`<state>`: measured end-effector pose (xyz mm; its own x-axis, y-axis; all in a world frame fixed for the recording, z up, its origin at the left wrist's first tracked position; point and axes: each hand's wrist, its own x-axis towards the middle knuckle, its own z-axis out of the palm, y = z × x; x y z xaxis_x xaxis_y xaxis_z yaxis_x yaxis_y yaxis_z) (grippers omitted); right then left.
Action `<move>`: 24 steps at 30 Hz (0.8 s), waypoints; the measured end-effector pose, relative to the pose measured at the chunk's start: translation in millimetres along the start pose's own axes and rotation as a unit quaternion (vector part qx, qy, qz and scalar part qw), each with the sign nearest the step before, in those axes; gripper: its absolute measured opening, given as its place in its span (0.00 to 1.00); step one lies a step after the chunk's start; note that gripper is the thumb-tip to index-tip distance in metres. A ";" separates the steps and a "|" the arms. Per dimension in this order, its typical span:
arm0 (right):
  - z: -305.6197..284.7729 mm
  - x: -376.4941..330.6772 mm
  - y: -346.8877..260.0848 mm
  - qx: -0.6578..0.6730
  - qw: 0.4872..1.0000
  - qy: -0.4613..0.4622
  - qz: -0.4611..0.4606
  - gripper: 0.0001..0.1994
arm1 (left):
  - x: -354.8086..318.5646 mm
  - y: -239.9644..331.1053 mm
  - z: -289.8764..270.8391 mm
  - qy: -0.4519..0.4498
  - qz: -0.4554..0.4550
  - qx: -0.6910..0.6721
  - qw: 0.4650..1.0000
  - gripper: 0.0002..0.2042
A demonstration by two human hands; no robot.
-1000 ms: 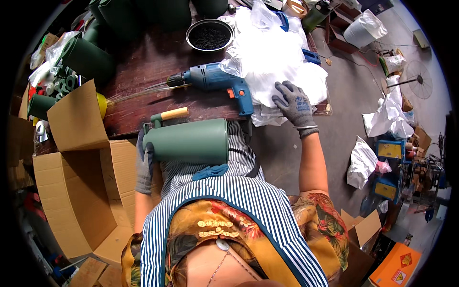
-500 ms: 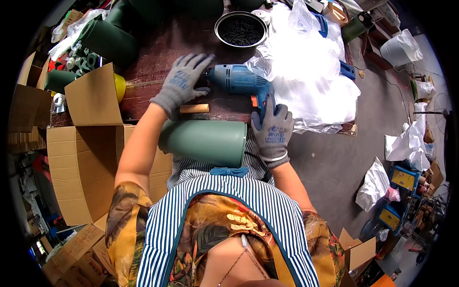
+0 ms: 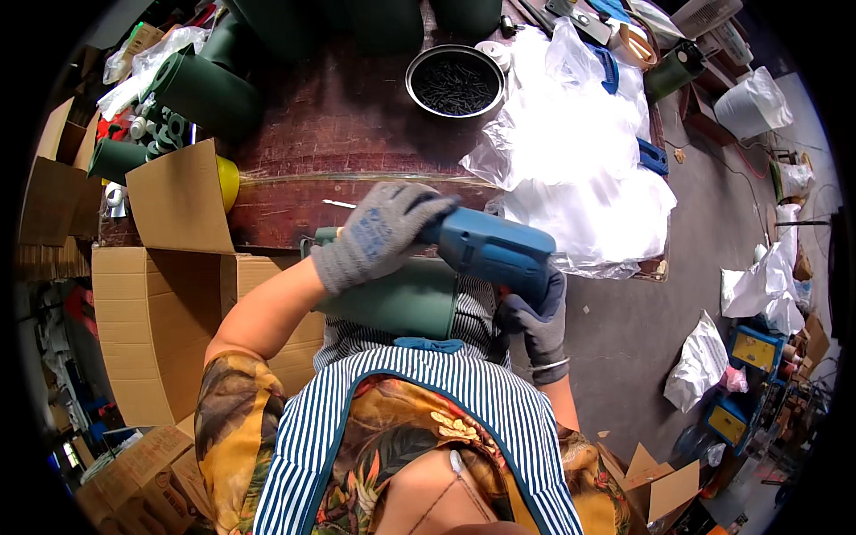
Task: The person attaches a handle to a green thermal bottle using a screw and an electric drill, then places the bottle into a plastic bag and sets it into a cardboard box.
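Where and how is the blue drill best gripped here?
The blue drill is probably best held by its handle, from the person's right: the handle drops from the body's right end, where the right hand grips. The left hand covers the opposite end, a likely second hold.

Wide head-worn fisheye view, facing down; near the table (image 3: 330, 125)

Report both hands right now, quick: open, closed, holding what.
Left hand: closed over the front end of the blue drill.
Right hand: closed around the blue drill's handle.
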<state>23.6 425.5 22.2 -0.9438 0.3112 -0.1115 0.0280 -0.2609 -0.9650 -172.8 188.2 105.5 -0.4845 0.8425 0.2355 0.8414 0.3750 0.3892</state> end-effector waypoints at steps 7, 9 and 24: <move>-62.2 -1.7 37.1 0.093 0.986 0.035 0.136 0.21 | 64.2 -36.0 -3.9 -0.019 0.103 -0.063 0.993 0.38; -52.7 0.3 23.9 0.176 0.971 0.045 0.154 0.21 | 103.6 -65.7 -28.1 0.191 0.074 -0.014 0.979 0.23; -50.5 9.5 21.7 0.133 0.975 0.027 0.174 0.20 | 149.8 -128.1 10.3 0.030 -0.054 0.103 0.993 0.21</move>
<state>31.9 469.0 -11.9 -0.8737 0.2065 -0.4405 0.2507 -0.5849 -0.7714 -350.8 270.3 81.8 -0.5827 0.7708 0.2575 0.8119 0.5383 0.2260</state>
